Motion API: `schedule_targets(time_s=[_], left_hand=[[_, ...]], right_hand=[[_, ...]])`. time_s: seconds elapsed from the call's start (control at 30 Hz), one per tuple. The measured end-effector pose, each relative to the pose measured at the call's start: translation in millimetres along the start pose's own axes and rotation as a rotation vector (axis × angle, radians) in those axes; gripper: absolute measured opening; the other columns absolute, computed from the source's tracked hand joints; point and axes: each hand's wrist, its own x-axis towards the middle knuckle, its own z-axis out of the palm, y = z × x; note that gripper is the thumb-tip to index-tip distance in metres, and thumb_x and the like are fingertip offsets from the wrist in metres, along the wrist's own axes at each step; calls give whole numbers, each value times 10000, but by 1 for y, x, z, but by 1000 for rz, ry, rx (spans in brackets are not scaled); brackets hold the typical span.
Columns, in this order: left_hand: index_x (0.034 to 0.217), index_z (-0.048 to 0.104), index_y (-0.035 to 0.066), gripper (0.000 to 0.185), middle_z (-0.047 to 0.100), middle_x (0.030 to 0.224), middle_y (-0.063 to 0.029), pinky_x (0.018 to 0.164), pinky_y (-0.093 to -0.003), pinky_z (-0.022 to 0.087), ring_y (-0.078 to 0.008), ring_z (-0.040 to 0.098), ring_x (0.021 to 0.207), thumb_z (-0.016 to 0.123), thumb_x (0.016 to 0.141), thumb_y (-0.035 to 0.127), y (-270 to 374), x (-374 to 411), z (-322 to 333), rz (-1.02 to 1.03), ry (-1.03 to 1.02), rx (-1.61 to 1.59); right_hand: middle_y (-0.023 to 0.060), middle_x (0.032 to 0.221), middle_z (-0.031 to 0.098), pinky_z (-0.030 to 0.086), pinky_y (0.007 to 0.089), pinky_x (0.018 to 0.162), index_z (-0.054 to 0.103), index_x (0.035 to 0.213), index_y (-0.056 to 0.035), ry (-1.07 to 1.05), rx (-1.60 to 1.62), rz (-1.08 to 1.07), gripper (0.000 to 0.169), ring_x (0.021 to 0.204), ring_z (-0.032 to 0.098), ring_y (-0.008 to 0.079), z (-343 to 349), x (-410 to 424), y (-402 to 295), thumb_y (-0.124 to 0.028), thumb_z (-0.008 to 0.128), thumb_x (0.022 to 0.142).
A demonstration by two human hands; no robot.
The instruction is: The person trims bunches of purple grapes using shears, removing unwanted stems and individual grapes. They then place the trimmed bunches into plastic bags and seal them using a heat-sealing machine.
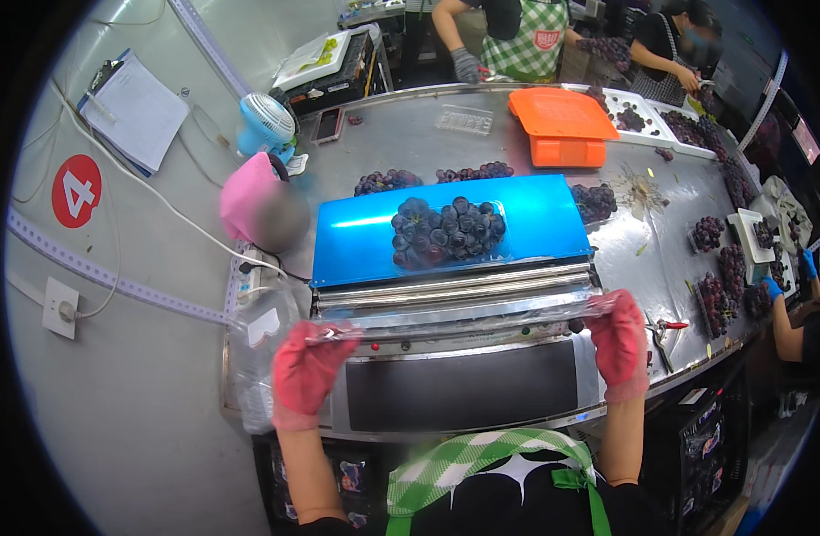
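Observation:
Clear plastic film (463, 324) stretches between my two red-gloved hands, along the front of a film-wrapping machine (450, 301). My left hand (314, 365) grips the film's left end; my right hand (616, 342) grips its right end, by the machine's front corner. On the machine's blue top plate (356, 248) lies a clear plastic tray (506, 234) filled with dark grapes (450, 231). Metal rollers (450, 285) run between that plate and the film. A dark flat plate (460, 386) lies below the film, nearer my body.
Loose grape bunches (388, 181) lie behind the machine. An orange scale (564, 127), an empty clear tray (463, 119) and a blue fan (266, 124) stand farther back. Red-handled pruning shears (662, 328) lie at right, near packed grapes (715, 305). Co-workers handle grapes at the far and right edges.

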Motion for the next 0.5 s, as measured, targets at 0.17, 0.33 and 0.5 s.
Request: schedule_targets(time_s=[0.17,0.33,0.5], left_hand=[[841,506,14,268,607,1072,-169,987,-455,420,-313,578,1035,404,987,214,41,57,16,378,-27,299],[1100,540,-2,238,585,1153,-123,1015,-349,386,-230,521,1144,458,970,179,65,144,21,579,17,697],[1368,404,163,646,380,1422,-55,1063,-368,313,-260,323,1333,622,777,18,34,207,10,647,-362,1492]], right_hand=[[67,969,582,380,406,1018,502,984,-21,-74,185,-371,238,1025,547,204,35,50,-28,-243,556,919],[154,1249,542,390,356,1010,525,1093,-11,-127,-660,-688,216,1134,539,244,82,127,-44,-123,542,910],[134,1283,494,370,409,1005,532,1158,-97,-415,-1675,-1054,320,1189,466,320,73,231,4,-104,559,839]])
